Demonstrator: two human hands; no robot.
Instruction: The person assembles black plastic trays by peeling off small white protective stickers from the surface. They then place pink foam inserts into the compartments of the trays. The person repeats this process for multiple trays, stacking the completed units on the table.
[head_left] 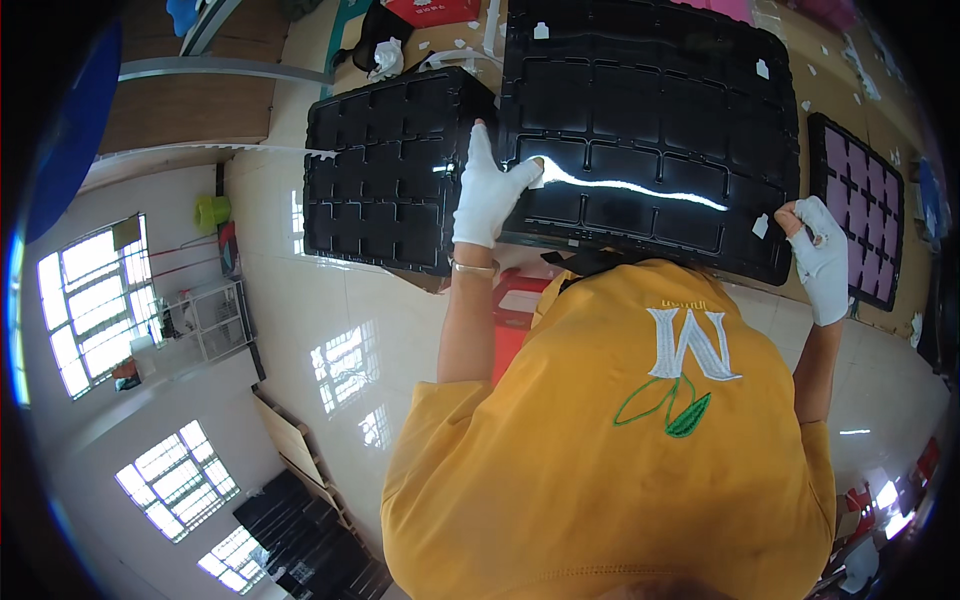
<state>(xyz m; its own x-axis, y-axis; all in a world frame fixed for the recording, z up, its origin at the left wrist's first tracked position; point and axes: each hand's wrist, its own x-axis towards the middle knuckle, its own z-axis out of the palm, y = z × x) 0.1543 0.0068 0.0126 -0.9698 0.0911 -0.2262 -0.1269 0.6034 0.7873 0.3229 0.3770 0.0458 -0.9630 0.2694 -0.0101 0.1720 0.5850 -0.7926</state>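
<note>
Black tray point(640, 105), fingers point(481, 152) at both edges

Daylight glares through three gridded windows point(178, 482) in the white wall point(95, 425), and from where I stand the panes shine back off the glossy, pale floor point(400, 290). A pale rack point(215, 325) stands on the window side of the room, a yellow-green bucket point(211, 212) nearby. Farther along, tan boards point(285, 435) lie beside a black stack point(310, 530). A brown panel point(200, 115) shows past a grey metal beam point(230, 68), while a red seat point(512, 310) stands near the brown table point(835, 95).
</note>
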